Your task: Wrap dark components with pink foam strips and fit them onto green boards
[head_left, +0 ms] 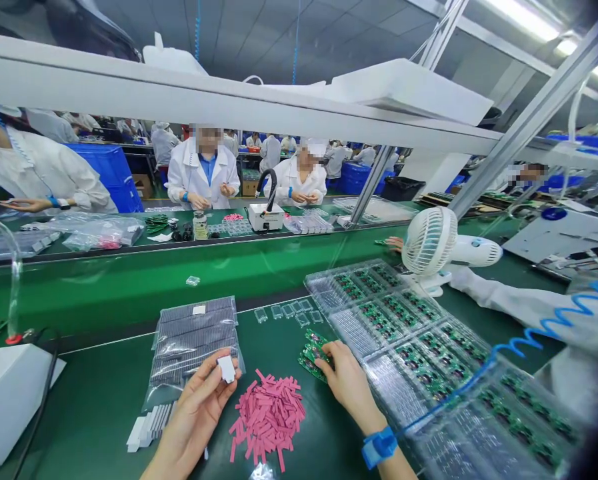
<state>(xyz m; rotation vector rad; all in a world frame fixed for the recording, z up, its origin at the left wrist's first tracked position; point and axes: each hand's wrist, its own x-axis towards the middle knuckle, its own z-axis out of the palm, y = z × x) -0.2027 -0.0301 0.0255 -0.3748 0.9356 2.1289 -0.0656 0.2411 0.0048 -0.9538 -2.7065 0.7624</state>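
Currently, the left hand (202,395) pinches a white piece (227,369), with green boards (311,353) to its right, touching the bent right hand (346,377), hold unclear.

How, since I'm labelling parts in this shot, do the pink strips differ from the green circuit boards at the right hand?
The pink strips are plain, while the circuit boards are green with small components. The strips form a wide, loose heap; the boards, a smaller bunch. The right hand touches the boards but not the strips. Both are groups of several pieces.
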